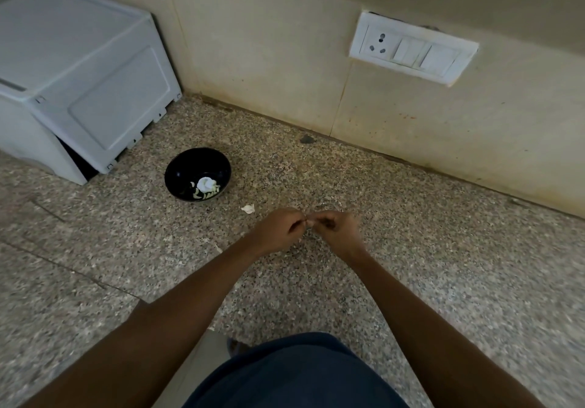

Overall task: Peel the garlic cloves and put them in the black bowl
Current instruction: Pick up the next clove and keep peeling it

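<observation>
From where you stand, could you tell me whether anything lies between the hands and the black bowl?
Only a small white scrap lies on the counter roughly along the way, flat and low. Otherwise nothing visible blocks the path from the left hand and right hand to the black bowl, which sits open.

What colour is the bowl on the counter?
The bowl is black, with pale peeled garlic inside; the head view shows it.

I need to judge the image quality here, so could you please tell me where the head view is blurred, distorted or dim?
Head view: wide-angle bend curves the wall edge and socket plate; light is soft and dim, without glare; both hands, left hand and right hand, are slightly motion-blurred, so the clove between them is indistinct; the bowl is fairly sharp.
</observation>
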